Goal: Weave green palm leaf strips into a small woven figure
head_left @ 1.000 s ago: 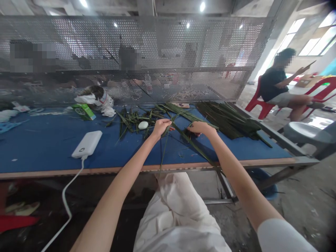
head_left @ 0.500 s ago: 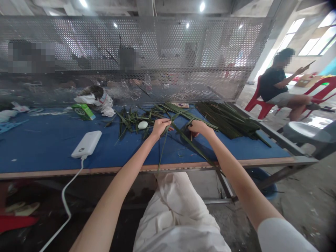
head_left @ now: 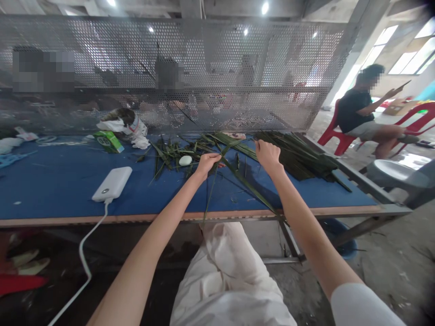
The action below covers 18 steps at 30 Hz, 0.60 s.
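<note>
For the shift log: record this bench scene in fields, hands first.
left hand: closed on long green leaf strips crossing the edge of the blue table
right hand: fisted, raised beside the dark leaf stack; contents unclear
loose leaves: scattered behind the left hand, around a white oval object
power bank: white, cabled, left of the hands
backdrop: perforated metal screen; a person seated on a red chair, far right

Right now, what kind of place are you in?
Probably a workshop or small factory for handwork with leaves. A long blue worktable is backed by a perforated metal screen, a stack of long green leaves lies on it, and the left hand grips a leaf strip.
</note>
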{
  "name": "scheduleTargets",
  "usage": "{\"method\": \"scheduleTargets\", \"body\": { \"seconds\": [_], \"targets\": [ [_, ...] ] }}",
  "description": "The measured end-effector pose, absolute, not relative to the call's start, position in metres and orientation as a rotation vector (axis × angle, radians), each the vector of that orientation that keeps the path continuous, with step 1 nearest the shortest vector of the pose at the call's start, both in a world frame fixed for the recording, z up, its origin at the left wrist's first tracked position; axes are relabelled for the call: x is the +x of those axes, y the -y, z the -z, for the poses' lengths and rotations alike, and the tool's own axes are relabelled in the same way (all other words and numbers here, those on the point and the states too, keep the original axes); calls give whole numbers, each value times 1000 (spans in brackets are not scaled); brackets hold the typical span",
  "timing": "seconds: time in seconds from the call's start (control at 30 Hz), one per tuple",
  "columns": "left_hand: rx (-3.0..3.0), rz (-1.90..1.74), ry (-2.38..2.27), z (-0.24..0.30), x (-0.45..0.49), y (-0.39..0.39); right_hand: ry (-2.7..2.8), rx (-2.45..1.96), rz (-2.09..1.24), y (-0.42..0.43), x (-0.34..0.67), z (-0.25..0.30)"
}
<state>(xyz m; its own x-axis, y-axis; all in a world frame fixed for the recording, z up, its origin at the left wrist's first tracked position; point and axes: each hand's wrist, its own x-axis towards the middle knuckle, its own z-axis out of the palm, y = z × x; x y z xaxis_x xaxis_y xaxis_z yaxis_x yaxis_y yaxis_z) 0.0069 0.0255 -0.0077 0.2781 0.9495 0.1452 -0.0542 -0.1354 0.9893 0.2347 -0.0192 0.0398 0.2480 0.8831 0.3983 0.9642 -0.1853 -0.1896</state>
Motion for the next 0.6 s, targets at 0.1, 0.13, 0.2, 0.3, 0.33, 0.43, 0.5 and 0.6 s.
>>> {"method": "scheduleTargets", "body": {
  "seconds": [0.1, 0.13, 0.2, 0.3, 0.33, 0.43, 0.5, 0.6],
  "targets": [
    [1375, -1082, -880, 5, 6, -26, 1769, -1842, 342, 21, 224, -40],
    [1346, -1087, -878, 4, 5, -26, 1843, -1736, 355, 22, 219, -39],
    [1289, -1102, -885, 2, 3, -27, 2033, -1531, 370, 24, 210, -35],
    [1254, -1114, -901, 1, 1, -27, 2222, -1398, 365, 26, 200, -30],
    [1251, -1118, -904, 1, 1, -27, 2249, -1395, 363, 26, 199, -28],
    [1262, -1116, -907, 0, 0, -27, 2274, -1401, 366, 25, 200, -26],
    [1285, -1102, -900, 0, 1, -26, 2280, -1382, 365, 25, 203, -26],
    [1300, -1091, -892, 0, 2, -25, 2291, -1351, 353, 23, 204, -24]
  ]
}}
